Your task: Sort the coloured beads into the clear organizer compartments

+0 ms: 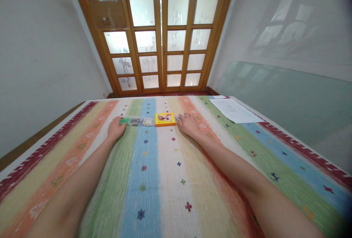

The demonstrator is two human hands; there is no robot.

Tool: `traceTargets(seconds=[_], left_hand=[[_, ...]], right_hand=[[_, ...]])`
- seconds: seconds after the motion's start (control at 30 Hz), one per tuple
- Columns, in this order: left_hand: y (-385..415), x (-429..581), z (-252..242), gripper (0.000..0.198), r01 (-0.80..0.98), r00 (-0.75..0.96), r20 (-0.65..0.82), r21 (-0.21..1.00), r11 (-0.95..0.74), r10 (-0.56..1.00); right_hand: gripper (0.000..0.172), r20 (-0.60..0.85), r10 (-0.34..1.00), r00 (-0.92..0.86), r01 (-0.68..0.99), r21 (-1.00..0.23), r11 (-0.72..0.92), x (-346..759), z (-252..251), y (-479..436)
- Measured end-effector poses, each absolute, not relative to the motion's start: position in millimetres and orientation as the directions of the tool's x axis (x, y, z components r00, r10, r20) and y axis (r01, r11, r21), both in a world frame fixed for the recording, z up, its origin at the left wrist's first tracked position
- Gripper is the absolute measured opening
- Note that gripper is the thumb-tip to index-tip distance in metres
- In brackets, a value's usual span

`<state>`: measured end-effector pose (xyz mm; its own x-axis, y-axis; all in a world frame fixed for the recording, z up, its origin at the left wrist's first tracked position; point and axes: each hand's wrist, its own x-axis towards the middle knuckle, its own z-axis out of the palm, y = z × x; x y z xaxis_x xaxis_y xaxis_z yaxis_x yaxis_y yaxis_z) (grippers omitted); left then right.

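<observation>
A long clear plastic compartment box (140, 122) lies crosswise on the striped tablecloth. Its left section holds something green (125, 121), its middle section holds small dark pieces, and another section shows something pale yellow. Resting over its right part is a small yellow box (165, 119) with a printed picture on top. My left hand (116, 128) is closed round the left end of the clear box, by the green contents. At the other end, my right hand (188, 123) grips just beside the yellow box, where something bluish shows under the fingers. The fingertips are partly hidden.
Printed white sheets (235, 110) lie at the table's back right. A striped, patterned tablecloth (167, 179) covers the table. Beyond the far edge stand wooden doors (162, 40) with glass panes. A pale glass panel (288, 99) leans along the right wall.
</observation>
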<state>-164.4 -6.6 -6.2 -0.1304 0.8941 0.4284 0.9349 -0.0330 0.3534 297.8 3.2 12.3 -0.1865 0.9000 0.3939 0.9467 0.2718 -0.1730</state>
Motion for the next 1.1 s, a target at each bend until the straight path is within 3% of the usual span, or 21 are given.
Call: traceTargets(seconds=[0.23,0.4,0.53,0.63,0.7,0.77,0.83,0.97,1.1], left_hand=[[-23.0,-152.9,1.6,0.042,0.934,-0.187,0.537,0.357,-0.02,0.823],[-37.8,-96.4,15.5,0.037,0.89,0.085,0.579,0.321,-0.323,0.811],[-58.6,-42.6,21.8,0.04,0.752,0.273,0.508,0.416,-0.51,0.817],[-74.2,-14.4,17.2,0.049,0.649,0.353,0.446,0.516,-0.559,0.822],[-79.7,-6.3,10.9,0.066,0.593,0.371,0.416,0.582,-0.557,0.83],[-80.4,-6.6,4.9,0.078,0.566,0.362,0.395,0.627,-0.535,0.845],[-77.9,-11.9,1.2,0.076,0.562,0.337,0.374,0.656,-0.504,0.864],[-74.2,-20.1,2.5,0.071,0.6,0.358,0.354,0.622,-0.503,0.864],[-74.7,-16.7,10.1,0.064,0.649,0.408,0.369,0.527,-0.549,0.835]], right_hand=[[0.054,0.303,0.87,-0.39,0.853,-0.237,0.465,335.2,9.1,22.8],[0.048,0.355,0.888,-0.293,0.832,-0.363,0.42,349.7,8.7,31.9],[0.044,0.496,0.829,-0.26,0.76,-0.424,0.493,326.5,26.7,9.1],[0.042,0.523,0.742,-0.419,0.637,-0.413,0.651,293.1,41.7,-22.1],[0.043,0.489,0.682,-0.544,0.552,-0.403,0.73,271.6,46.2,-41.9],[0.04,0.445,0.668,-0.597,0.535,-0.399,0.745,256.2,45.5,-55.6],[0.036,0.399,0.667,-0.629,0.545,-0.386,0.745,248.6,41.9,-61.6],[0.032,0.334,0.647,-0.686,0.537,-0.368,0.759,246.4,34.2,-60.6],[0.038,0.37,0.629,-0.684,0.536,-0.329,0.777,242.3,26.4,-59.1]])
